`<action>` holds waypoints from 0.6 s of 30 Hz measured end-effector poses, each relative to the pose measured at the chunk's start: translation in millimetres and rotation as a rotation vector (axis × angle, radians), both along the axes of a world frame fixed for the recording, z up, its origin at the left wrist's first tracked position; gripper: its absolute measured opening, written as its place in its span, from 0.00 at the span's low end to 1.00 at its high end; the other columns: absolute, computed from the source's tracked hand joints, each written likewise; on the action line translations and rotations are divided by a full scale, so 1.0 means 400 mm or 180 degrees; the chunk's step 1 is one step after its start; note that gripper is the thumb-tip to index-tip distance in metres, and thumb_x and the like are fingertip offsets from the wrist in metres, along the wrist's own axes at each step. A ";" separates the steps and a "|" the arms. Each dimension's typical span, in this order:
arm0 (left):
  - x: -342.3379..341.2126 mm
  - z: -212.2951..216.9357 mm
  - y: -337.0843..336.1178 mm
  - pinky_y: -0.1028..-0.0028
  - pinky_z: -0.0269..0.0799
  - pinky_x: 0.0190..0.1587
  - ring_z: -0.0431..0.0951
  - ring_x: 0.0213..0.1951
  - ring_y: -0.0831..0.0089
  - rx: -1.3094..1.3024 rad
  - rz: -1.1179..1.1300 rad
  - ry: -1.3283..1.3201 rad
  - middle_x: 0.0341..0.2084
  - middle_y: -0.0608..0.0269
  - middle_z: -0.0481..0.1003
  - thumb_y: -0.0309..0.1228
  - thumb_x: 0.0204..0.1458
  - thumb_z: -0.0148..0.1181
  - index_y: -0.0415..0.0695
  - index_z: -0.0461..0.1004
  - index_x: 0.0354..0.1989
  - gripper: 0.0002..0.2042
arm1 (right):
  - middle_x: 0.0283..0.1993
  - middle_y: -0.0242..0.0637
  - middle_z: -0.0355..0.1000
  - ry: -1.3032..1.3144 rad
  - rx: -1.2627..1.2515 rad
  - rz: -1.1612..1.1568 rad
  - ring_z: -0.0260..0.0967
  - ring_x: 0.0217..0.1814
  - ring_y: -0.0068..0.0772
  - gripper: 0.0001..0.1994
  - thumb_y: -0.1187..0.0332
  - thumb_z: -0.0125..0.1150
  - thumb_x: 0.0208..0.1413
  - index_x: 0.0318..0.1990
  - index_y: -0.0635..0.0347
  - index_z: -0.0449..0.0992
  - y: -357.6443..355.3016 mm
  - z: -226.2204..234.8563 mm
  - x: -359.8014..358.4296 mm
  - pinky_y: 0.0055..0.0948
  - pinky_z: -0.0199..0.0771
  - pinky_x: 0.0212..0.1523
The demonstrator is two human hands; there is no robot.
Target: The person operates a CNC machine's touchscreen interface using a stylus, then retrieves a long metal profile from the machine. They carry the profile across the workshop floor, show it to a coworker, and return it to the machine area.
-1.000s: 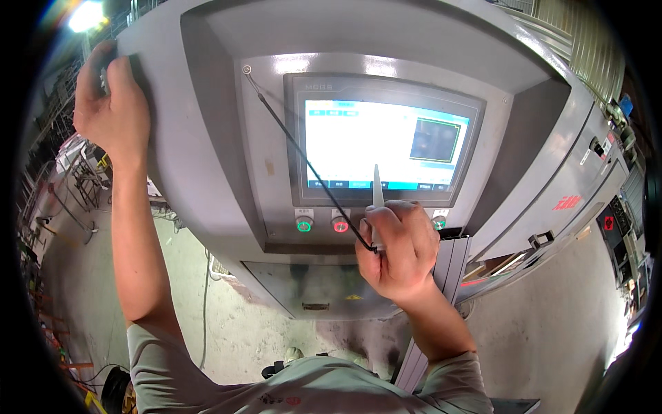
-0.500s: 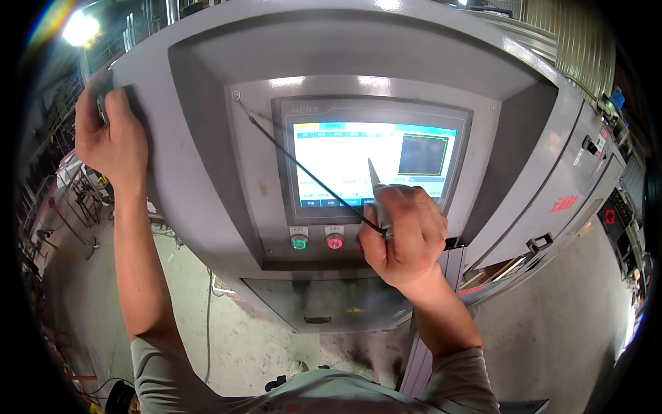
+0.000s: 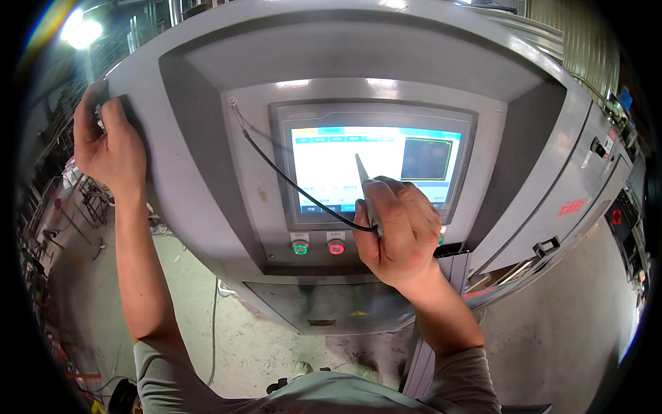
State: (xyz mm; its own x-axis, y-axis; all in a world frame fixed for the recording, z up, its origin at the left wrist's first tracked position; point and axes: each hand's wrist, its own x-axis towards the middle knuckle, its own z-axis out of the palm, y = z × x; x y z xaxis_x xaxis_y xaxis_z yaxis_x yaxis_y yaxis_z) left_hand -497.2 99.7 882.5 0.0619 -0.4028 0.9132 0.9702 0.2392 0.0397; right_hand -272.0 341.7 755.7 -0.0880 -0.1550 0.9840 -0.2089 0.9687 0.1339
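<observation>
Right hand [image 3: 398,231]: fingers curled tight around a grey stylus [image 3: 364,181], tip up, resting against the lit touchscreen [image 3: 345,165] near its middle. Black tether cord [image 3: 289,185]: runs from the stylus butt to the panel's upper left corner. Left hand [image 3: 107,145]: fingers wrapped over the left edge of the grey control cabinet [image 3: 207,90], gripping it. Green button [image 3: 300,248] and red button [image 3: 336,248]: below the screen, untouched.

Grey concrete floor [image 3: 565,331] below, stained and dusty, a pale cable [image 3: 214,324] trailing across it. Bright lamp [image 3: 81,31] glaring upper left. Corrugated metal wall [image 3: 586,48] upper right, metal racks [image 3: 48,228] cluttering the dim left side.
</observation>
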 end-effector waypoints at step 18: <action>0.002 0.003 0.003 0.79 0.70 0.48 0.76 0.41 0.79 0.0082 -0.0045 0.0000 0.39 0.63 0.79 0.22 0.54 0.57 0.35 0.77 0.44 0.11 | 0.34 0.42 0.71 -0.0284 -0.0010 -0.0033 0.69 0.28 0.40 0.19 0.75 0.64 0.37 0.42 0.65 0.74 -0.008 -0.006 0.008 0.33 0.70 0.29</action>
